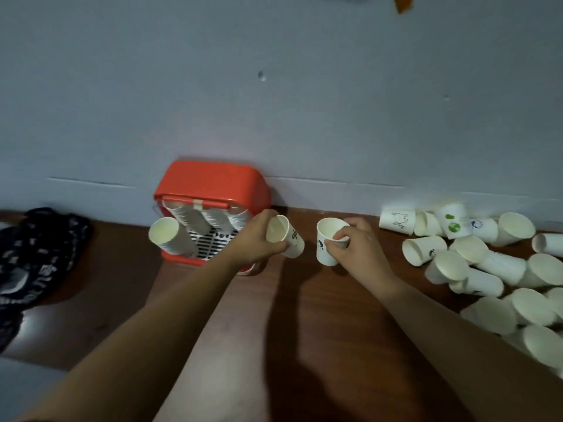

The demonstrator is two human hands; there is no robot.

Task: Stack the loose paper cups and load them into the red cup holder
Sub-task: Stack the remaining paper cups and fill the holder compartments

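Observation:
The red cup holder [213,184] stands against the wall and has several stacks of white cups in its slots; one stack [166,236] leans out at its left. My left hand [259,239] grips a tilted white paper cup [289,239] just right of the holder. My right hand [353,248] pinches the rim of another paper cup [326,248], which is upright and just above the brown table [320,315]. The two held cups are close together but apart. A pile of loose paper cups [487,263] lies at the right.
A dark patterned cloth [33,254] lies at the table's left edge. The grey-blue wall [274,102] runs right behind the holder and the cup pile. Bare tabletop shows between my forearms.

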